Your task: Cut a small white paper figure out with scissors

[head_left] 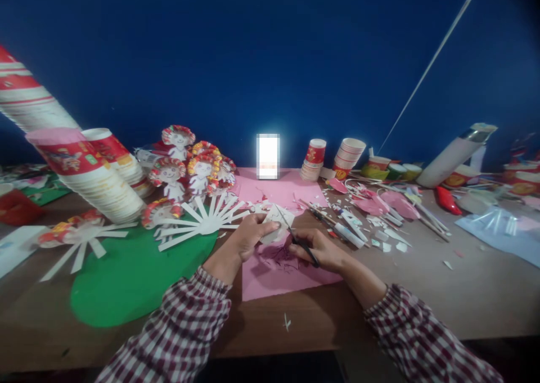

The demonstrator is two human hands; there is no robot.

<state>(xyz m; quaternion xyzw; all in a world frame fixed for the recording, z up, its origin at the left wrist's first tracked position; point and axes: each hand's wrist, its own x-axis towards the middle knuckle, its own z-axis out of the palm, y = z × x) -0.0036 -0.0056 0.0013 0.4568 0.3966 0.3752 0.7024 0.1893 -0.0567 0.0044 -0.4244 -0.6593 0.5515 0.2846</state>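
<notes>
Brown table [240, 332], white paper [276, 235] between thumb and fingers of left hand [252, 235].

A brown table [379, 318] is carrying the whole spread, and a pink sheet [256, 284] is lying near its front edge. Just in front of the sheet, thin white slivers [287, 322] are resting on the tabletop. To its left, a large green sheet [122, 290] is lying flat; farther left and behind, stacked paper cups [101, 189] are standing. Directly behind the pink sheet, a pink stretch of paper [287, 189] is lying under small clippings. To its right, white scraps [386, 247] are lying scattered, and well to its right a pale blue sheet [491, 234] is resting.
</notes>
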